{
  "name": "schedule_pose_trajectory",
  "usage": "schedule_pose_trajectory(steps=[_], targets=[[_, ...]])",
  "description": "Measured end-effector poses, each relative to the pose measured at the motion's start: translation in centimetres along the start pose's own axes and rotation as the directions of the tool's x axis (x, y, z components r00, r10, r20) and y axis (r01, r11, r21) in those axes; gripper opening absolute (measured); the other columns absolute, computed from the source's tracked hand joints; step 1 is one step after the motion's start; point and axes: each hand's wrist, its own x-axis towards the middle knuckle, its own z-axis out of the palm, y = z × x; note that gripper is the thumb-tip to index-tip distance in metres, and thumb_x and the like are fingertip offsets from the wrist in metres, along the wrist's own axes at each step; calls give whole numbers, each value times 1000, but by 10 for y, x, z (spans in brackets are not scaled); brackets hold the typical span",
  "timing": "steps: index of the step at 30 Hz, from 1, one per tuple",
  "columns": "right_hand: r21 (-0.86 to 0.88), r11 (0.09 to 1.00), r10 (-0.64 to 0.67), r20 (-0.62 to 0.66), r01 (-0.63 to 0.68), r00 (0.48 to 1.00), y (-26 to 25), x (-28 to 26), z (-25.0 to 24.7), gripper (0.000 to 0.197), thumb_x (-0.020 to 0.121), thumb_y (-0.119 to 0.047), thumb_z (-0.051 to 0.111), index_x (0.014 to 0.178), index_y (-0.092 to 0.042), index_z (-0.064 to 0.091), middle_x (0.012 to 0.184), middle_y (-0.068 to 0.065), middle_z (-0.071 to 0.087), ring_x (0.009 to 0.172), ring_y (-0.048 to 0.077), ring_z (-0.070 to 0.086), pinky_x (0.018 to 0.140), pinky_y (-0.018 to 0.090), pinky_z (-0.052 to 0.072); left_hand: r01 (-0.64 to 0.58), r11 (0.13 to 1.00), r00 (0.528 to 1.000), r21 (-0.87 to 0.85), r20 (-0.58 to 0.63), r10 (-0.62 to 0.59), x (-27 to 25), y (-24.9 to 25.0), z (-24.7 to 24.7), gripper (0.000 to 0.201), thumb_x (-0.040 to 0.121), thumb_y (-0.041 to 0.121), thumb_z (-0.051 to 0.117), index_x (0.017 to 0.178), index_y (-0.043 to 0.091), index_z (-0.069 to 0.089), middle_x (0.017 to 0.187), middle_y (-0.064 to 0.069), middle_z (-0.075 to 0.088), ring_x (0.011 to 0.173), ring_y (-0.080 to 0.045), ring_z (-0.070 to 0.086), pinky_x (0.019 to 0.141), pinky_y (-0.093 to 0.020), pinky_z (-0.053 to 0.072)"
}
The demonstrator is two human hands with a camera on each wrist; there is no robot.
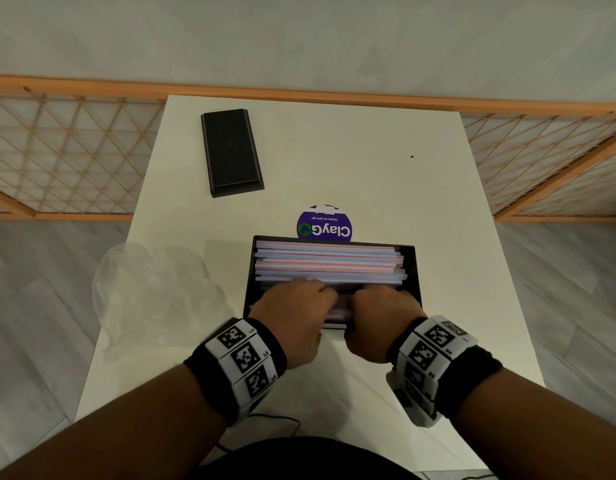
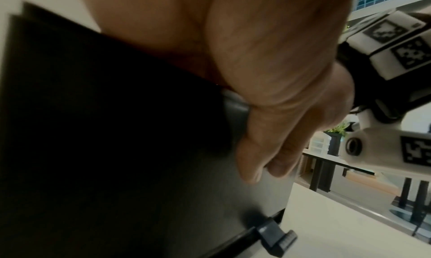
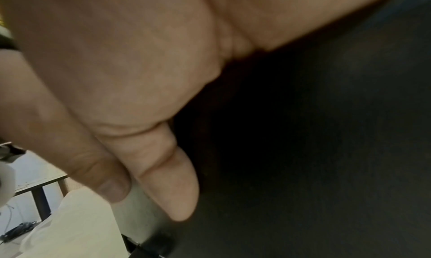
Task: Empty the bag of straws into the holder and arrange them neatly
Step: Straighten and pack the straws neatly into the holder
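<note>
The black holder sits in the middle of the white table, packed with pink, blue and white straws lying crosswise in a fairly even stack. My left hand and right hand sit side by side at its near edge. Their fingers curl over the near wall onto the closest straws, which they hide. In the left wrist view my left thumb lies on the outside of the dark holder wall. The right thumb rests the same way on the wall.
An empty clear plastic bag lies crumpled at the table's left edge. A black lid rests at the far left. A purple round sticker shows just behind the holder. A wooden lattice rail runs behind the table.
</note>
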Motion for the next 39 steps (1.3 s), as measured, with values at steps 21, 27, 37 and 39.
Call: schedule_pose_trajectory(steps=[21,27,37,39], targets=[[86,990,-114,-4,114,993,-2,-3,7,35,79,-21,54,113,-26,62,110,-1,68,105,26,63,95,35,48,62,998,997,-25,56,-60,-1,-1,6,36,88,27,65,123,25,57,123,4,62,108,-23,64,86,-35,53],[41,998,-47,59,45,997,0,-1,6,26,84,-28,51,106,-21,62,102,4,67,94,28,65,83,31,48,159,981,976,111,130,-173,-4,-4,1,15,90,34,60,99,23,64,100,2,69,91,-22,68,75,-31,50],[72,991,-104,-89,110,991,-4,-6,4,36,79,-27,54,115,-28,59,109,-4,69,99,24,66,82,30,49,-3,998,992,-65,-129,-5,-5,5,-3,34,86,23,66,117,20,52,119,0,53,110,-23,53,89,-37,49],[69,991,-98,-192,113,976,-1,-12,-1,39,77,-32,57,116,-31,58,112,-6,67,103,23,64,84,31,50,-2,998,987,-69,-162,-9,-7,3,-5,35,84,23,66,116,21,51,116,0,54,107,-23,54,86,-36,47]])
